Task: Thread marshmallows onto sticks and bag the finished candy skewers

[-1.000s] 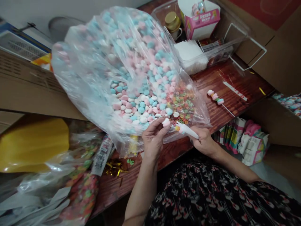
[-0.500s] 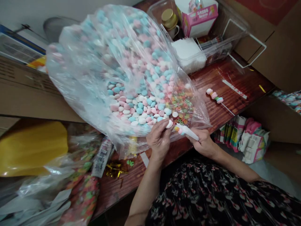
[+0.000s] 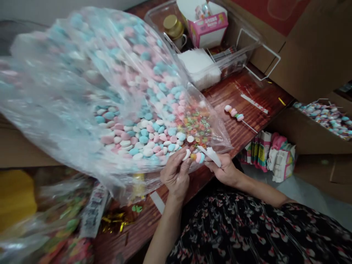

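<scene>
A white candy (image 3: pixel 187 154) is being pinched by the left hand (image 3: pixel 176 175), a candy skewer (image 3: pixel 205 156) is being gripped by the right hand (image 3: pixel 224 169); candies could be spilled if the plastic bag (image 3: pixel 137 110) is knocked.

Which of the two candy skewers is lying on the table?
The skewer on the wooden table, right of the plastic bag; the other skewer is held in the left hand and right hand.

Plastic candy bag (image 3: pixel 115 91) blocking forward reach, passage rightward over wooden tabletop (image 3: pixel 264 91)
</scene>
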Action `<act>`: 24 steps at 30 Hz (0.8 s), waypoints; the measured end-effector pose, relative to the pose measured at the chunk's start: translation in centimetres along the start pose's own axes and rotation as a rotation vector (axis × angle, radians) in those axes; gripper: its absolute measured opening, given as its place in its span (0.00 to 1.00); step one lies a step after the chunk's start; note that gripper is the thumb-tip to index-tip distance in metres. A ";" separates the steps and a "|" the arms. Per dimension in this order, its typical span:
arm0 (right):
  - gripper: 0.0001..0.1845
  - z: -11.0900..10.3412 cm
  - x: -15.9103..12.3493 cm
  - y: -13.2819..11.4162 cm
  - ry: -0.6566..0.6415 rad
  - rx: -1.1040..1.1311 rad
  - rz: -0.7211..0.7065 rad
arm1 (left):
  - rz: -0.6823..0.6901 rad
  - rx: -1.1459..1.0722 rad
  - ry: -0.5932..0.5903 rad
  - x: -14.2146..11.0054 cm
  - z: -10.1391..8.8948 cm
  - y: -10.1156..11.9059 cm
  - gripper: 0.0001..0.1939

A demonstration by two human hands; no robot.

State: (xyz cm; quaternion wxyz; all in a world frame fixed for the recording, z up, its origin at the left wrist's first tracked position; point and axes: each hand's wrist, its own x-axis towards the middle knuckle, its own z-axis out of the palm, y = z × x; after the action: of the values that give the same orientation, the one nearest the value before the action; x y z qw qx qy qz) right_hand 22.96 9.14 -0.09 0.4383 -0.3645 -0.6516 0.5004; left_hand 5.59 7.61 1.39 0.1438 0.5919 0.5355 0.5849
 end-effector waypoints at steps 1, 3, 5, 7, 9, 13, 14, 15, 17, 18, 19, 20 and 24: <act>0.12 0.1 0.0 -0.1 0.000 0.007 0.002 | -0.010 -0.003 0.004 -0.3 0.4 0.0 0.15; 0.12 0.3 0.0 -0.2 0.006 0.031 0.010 | -0.027 -0.003 -0.005 -0.9 1.3 0.1 0.14; 0.12 0.3 -0.1 -0.3 0.016 0.050 0.026 | -0.058 -0.015 -0.031 -1.5 2.0 0.4 0.13; 0.11 -0.5 -0.1 -0.3 0.060 0.051 0.041 | -0.130 -0.090 -0.060 -1.7 2.1 0.6 0.14; 0.09 -1.9 0.2 -0.1 0.164 0.051 0.069 | -0.223 -0.196 -0.046 -1.2 1.6 0.6 0.17; 0.07 -5.4 1.1 0.0 0.397 0.112 0.141 | -0.224 -0.039 -0.033 1.4 0.4 -0.3 0.11; 0.07 -6.0 1.2 -0.1 0.417 0.118 0.146 | -0.184 0.079 -0.131 2.0 0.5 -0.6 0.09; 0.07 -6.3 1.2 -0.2 0.419 0.109 0.139 | -0.148 0.209 -0.266 2.5 0.8 -0.9 0.08; 0.07 -6.4 0.9 -0.4 0.379 0.031 0.105 | -0.123 0.474 -0.526 3.1 1.9 -1.3 0.09; 0.07 -6.2 0.6 -0.3 0.346 -0.026 0.079 | -0.134 0.595 -0.606 3.1 2.6 -1.4 0.10; 0.07 -6.0 0.2 -0.3 0.310 -0.080 0.051 | -0.151 0.702 -0.648 3.0 3.2 -1.4 0.11; 0.07 -5.8 -0.1 -0.1 0.276 -0.126 0.025 | -0.163 0.785 -0.657 2.7 3.7 -1.5 0.11; 0.08 -5.7 -0.9 0.5 0.197 -0.213 -0.020 | -0.048 0.906 -0.595 1.3 4.7 -1.8 0.11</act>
State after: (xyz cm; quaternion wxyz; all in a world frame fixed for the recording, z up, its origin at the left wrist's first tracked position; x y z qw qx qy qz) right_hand 28.63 10.33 -0.11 0.4639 -0.4498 -0.6586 0.3856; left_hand 8.34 11.48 -0.64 0.0329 0.7224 0.6835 0.0991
